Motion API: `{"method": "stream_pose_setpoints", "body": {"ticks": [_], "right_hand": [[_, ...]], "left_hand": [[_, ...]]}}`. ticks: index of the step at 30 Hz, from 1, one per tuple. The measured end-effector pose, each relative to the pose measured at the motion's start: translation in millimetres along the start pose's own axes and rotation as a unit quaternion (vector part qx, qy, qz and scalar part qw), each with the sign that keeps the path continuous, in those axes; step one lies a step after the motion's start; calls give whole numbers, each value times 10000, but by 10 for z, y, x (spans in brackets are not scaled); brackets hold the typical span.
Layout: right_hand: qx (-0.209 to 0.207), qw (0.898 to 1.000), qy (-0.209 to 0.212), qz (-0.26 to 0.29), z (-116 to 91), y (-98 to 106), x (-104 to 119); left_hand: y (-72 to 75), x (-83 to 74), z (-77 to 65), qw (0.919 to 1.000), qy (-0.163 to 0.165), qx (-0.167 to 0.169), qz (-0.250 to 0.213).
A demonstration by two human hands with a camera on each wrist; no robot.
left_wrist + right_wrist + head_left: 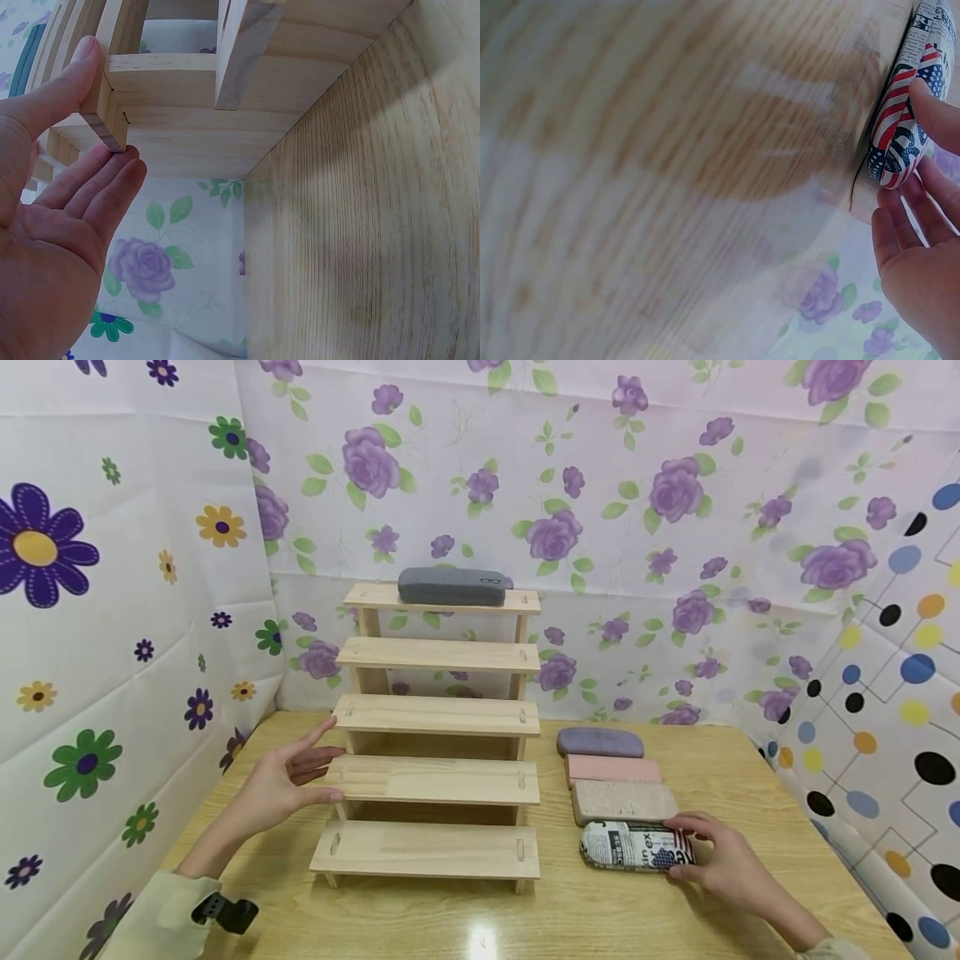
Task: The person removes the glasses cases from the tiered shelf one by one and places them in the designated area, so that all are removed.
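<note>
A stepped wooden display rack (435, 714) with several tiers stands on the table. My left hand (276, 785) is at its left side, holding the end of a lower shelf (105, 112) between thumb and fingers. A grey-blue glasses case (452, 587) lies on the top tier. My right hand (723, 860) pinches the right end of a newspaper-print glasses case (630, 846), which lies right at the table surface. In the right wrist view, the thumb is on one side of the flag-patterned end (904, 127) and the fingers are on the other.
Behind the printed case, a beige case (624, 802), a pink case (613, 768) and a purple case (600, 742) lie in a row to the right of the rack. Flowered cloth (465, 468) hangs behind the table (420, 927), with patterned cloths at both sides.
</note>
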State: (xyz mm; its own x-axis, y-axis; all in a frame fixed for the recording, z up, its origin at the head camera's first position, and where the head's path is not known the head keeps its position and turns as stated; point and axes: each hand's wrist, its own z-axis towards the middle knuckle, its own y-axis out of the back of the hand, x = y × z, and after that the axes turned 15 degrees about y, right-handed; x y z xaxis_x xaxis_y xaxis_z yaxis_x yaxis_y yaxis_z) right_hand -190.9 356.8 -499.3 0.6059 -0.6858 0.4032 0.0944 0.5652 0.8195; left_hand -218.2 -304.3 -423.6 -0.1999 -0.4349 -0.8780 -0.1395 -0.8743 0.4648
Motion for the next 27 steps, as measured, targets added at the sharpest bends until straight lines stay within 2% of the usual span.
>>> {"method": "stream_pose_setpoints", "body": {"ticks": [17, 27], "right_hand": [[12, 10000, -38, 20, 0, 49, 38], [-201, 9986, 455, 188, 238, 272, 166]], "left_hand": [[0, 11, 3, 10000, 12, 12, -29], [6, 24, 6, 10000, -6, 9, -20]]}}
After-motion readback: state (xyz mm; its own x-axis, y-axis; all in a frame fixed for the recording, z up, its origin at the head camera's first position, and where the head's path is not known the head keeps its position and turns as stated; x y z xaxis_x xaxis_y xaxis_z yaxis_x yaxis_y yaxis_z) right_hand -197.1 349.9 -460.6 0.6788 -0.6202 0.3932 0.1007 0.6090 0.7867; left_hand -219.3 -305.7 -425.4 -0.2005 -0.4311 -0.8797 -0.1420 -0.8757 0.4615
